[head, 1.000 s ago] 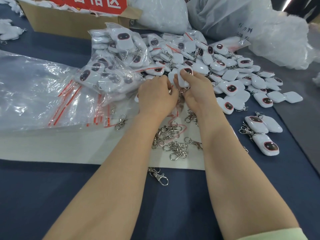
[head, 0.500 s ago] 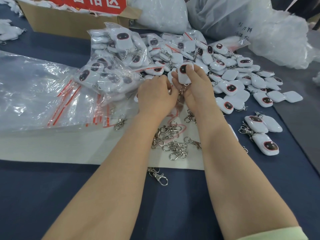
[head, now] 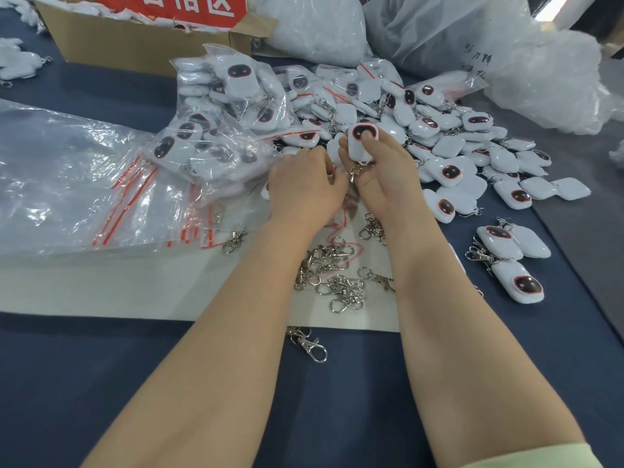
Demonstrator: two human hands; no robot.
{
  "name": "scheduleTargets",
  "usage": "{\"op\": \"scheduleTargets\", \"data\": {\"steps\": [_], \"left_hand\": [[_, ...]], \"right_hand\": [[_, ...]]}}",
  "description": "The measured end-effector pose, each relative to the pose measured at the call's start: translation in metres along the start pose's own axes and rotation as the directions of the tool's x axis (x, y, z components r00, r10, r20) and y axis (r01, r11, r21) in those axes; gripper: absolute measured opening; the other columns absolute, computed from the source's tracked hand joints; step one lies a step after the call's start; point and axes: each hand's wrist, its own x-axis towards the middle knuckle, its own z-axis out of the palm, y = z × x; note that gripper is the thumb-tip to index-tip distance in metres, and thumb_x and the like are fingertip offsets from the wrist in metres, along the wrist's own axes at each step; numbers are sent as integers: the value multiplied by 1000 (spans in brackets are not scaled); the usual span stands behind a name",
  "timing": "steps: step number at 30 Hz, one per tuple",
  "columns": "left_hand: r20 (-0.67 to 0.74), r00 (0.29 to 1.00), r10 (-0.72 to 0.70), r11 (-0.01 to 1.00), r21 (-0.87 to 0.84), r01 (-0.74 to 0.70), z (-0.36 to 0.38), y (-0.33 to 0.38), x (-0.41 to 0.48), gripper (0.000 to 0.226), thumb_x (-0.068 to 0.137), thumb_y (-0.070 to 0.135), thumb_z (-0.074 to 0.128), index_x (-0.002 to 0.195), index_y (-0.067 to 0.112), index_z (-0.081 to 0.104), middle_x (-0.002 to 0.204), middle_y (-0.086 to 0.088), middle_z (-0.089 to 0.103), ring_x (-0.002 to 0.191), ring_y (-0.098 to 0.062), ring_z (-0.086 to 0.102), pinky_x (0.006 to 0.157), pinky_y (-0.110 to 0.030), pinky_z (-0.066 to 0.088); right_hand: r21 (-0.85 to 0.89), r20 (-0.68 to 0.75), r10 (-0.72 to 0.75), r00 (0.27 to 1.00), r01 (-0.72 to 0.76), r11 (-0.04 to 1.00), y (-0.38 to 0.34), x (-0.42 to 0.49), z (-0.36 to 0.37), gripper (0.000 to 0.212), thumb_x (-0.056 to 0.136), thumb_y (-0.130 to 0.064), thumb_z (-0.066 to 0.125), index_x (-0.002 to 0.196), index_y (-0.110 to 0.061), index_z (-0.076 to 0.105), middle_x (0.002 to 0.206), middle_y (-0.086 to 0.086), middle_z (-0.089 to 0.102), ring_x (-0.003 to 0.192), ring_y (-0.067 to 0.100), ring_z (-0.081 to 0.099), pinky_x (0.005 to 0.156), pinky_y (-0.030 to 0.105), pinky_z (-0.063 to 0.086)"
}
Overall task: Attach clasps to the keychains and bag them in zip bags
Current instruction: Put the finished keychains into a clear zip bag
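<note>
One head-worn camera looks forward and down over the table (head: 84, 383). It sits close, wide-angled, facing the far side.

Table (head: 101, 383) draped in dark blue cloth, white sheet (head: 135, 285) lay across it, cardboard box (head: 135, 45) with red label (head: 175, 8) (characters cut off) stood at far edge, pale plastic sacks (head: 439, 35) slumped beside it, bright light (head: 547, 11) showed top right
</note>
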Motion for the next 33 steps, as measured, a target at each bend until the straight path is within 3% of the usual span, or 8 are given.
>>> {"op": "scheduleTargets", "data": {"steps": [4, 11, 14, 18, 20, 24, 29, 33], "left_hand": [[27, 999, 17, 1000, 3, -18, -4, 2, 1, 26, 89, 35, 52, 100, 13, 60, 103, -6, 64, 101, -29, 56, 85, -37, 41], [40, 999, 23, 990, 141, -28, -8, 9, 0, 40, 79, 46, 61, 102, 13, 61, 110, -8, 59, 112, -33, 49, 91, -40, 37], [54, 998, 29, 984, 173, -38, -9, 9, 0, 31, 82, 41, 60, 86, 10, 61, 94, -11, 59, 106, -35, 53, 83, -37, 39], [15, 998, -57, 998, -40, 57, -10, 9, 1, 32, 87, 35, 58, 79, 4, 63, 81, -10, 62, 84, -30, 59, 73, -33, 47], [-53, 986, -156, 962, -235, 139, -13, 10, 1, 27, 85, 30, 59, 73, 6, 63, 71, -7, 61, 73, -25, 55, 62, -28, 37], [-100, 939, -329, 830, -505, 237, -17, 9, 4, 16, 85, 27, 57, 76, 13, 60, 69, 7, 56, 69, -13, 52, 57, -26, 32], [-112, 930, -351, 750, -628, 207, -22, 12, 5, 22, 86, 24, 57, 66, 22, 48, 67, 10, 53, 63, -3, 48, 57, -18, 37], [-155, 945, -287, 788, -599, 141, -22, 17, 3, 23, 86, 24, 58, 65, 23, 47, 71, 11, 54, 64, 0, 49, 56, -8, 35]], "right_hand": [[-146, 19, -35, 999, 38, 989, 1, -2, 2, 36, 94, 17, 35, 127, 11, 48, 92, 14, 62, 86, 19, 63, 85, 26, 53], [-208, -26, -92, 995, 84, 974, -4, -1, 5, 32, 96, 11, 39, 126, 5, 48, 102, 14, 62, 95, 20, 61, 80, 24, 53], [-329, -91, -133, 987, 96, 939, -6, 3, 9, 27, 99, -4, 48, 125, 1, 47, 121, 20, 61, 102, 23, 65, 83, 26, 54], [-608, -95, -237, 967, 132, 783, -11, 2, 15, 10, 97, -20, 55, 100, -12, 49, 104, 11, 66, 81, 17, 67, 76, 30, 56], [-744, -52, -272, 961, 144, 652, -17, -1, 18, 14, 93, -25, 60, 93, -15, 50, 87, 1, 60, 65, 11, 61, 73, 34, 56], [-786, 19, -149, 989, 106, 608, -31, -9, 25, 28, 88, -21, 69, 102, -5, 51, 67, 5, 62, 40, 4, 52, 45, 17, 45], [-946, 140, 51, 989, 118, 303, -41, -18, 27, 20, 87, -17, 65, 71, -7, 66, 50, -1, 60, 43, 9, 49, 47, 18, 45], [-783, 158, 125, 979, 48, 620, -33, -18, 31, 16, 94, 1, 51, 97, 1, 66, 76, 12, 64, 57, 16, 58, 52, 20, 50]]}}
